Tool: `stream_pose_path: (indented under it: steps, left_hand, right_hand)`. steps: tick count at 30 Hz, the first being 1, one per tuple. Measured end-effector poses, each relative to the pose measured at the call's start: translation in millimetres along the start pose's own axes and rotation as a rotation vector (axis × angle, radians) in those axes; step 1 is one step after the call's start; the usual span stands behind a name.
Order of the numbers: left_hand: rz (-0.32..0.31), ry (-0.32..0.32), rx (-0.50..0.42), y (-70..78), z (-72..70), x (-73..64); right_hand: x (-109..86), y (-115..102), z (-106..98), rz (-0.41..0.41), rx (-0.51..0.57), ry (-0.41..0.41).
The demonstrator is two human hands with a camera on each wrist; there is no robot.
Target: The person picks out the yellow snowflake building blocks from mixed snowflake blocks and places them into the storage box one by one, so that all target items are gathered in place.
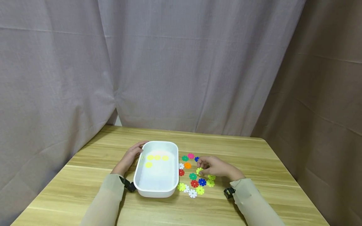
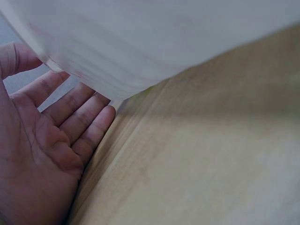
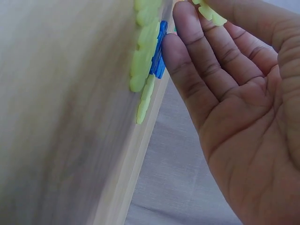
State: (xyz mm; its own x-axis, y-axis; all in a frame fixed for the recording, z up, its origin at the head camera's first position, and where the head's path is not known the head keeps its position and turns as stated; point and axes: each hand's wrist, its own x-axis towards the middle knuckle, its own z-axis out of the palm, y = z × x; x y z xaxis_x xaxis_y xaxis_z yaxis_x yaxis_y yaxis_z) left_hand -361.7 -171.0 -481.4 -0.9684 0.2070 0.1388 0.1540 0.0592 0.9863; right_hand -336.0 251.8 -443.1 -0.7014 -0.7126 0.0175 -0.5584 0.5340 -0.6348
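Note:
My left hand (image 1: 130,158) rests against the left side of a white plastic bin (image 1: 156,191). Its thumb meets the rim, while the relaxed fingers (image 2: 93,133) lie along the outer wall, some tips hidden. Inside the bin are several yellow discs (image 1: 157,157). Over loose notched snowflake discs, my right hand (image 1: 216,166) pinches a yellow-green snowflake disc (image 1: 199,171) between thumb and fingertips; only part of that disc (image 3: 211,14) shows in the right wrist view. Just below this hand lie more yellow-green discs (image 1: 210,183) and a blue disc (image 1: 202,182).
Right of the bin, a green disc (image 1: 193,176), red disc (image 1: 194,184), orange disc (image 1: 187,165), pink disc (image 1: 190,156) and white disc (image 1: 192,193) lie on the wooden table (image 1: 254,188). Grey curtains (image 1: 181,78) hang behind the table and at both sides.

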Motion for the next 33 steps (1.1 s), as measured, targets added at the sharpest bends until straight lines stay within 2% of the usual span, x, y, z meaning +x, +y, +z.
stream_pose_path:
  steps: [12,24,33]
  left_hand:
    - [0.002,0.001,0.003,1.2,-0.3,0.9]
    - [0.001,-0.007,0.017,2.2,-0.5,-3.0]
    - [0.001,0.004,0.019,2.1,0.7,-3.0]
  right_hand:
    - [1.1,-6.4,-1.2,-0.001,0.015,0.044]
    - [12.3,-29.9,-1.6,-0.057,0.104,0.098]
    - [24.6,-38.3,-4.2,-0.098,0.149,0.136]
